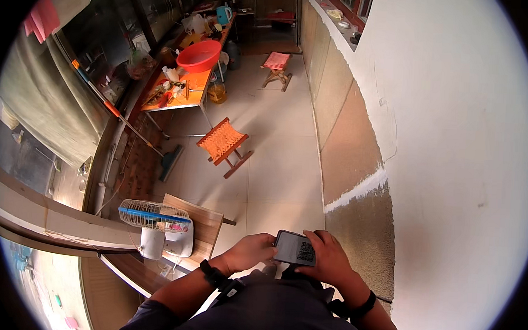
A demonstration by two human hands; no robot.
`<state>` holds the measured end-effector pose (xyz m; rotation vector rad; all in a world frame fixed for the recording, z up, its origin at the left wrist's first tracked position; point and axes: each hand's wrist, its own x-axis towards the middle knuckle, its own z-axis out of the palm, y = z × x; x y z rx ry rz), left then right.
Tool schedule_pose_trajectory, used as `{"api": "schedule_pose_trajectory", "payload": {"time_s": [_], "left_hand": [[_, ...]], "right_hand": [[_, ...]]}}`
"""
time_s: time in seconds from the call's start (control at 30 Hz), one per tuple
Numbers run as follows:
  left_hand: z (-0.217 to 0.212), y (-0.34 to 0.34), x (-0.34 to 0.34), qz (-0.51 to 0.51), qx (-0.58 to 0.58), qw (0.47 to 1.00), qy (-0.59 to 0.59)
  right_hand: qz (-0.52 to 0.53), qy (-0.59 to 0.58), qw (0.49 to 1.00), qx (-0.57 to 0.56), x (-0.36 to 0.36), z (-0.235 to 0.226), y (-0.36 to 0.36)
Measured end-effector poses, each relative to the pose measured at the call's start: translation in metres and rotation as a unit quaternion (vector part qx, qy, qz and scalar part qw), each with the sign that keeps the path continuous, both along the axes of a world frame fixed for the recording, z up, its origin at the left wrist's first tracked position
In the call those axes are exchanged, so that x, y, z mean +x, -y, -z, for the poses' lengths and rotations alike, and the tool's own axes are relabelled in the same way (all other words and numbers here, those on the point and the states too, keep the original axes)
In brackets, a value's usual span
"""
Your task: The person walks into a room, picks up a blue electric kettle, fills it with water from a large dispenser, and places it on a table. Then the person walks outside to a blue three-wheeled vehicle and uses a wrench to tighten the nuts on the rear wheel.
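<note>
A smartphone (287, 251) lies sideways in front of my body, its lit screen facing up. On the right part of the screen is a square black-and-white code. My left hand (250, 251) grips the phone's left end, the thumb along its edge. The other end is in my right hand (332, 263), whose fingers curl over the top corner. Dark bands circle both wrists. What the fingers do beneath the phone is hidden.
Left of my hands a white and blue fan (154, 217) stands by a small wooden table (206, 214). Farther ahead are an orange folding stool (222, 141), a red-topped stool (276, 61), a squeegee mop (170, 162) and an orange table (189, 100) with a red basin (198, 56). A wall (453, 193) runs along the right.
</note>
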<state>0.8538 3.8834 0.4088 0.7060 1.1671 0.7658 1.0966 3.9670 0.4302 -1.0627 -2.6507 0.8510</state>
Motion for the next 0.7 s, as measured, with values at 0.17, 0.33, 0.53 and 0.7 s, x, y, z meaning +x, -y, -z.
{"api": "schedule_pose_trajectory", "payload": {"time_s": [0.17,0.33,0.53,0.7], "left_hand": [[0.028,-0.100,-0.052,-0.115,0.002,0.993,-0.002],[0.060,-0.177,-0.101,-0.331,-0.052,0.942,-0.010],[0.091,-0.268,-0.183,-0.530,-0.095,0.842,0.025],[0.124,-0.368,-0.275,-0.607,-0.085,0.787,0.067]], "right_hand": [[-0.060,-0.064,0.996,0.009,-0.048,0.000,-0.175],[-0.095,-0.078,0.992,-0.017,-0.120,0.028,-0.325],[-0.145,-0.130,0.978,-0.068,-0.236,0.036,-0.466],[-0.163,-0.047,0.983,-0.068,-0.307,0.045,-0.588]]}}
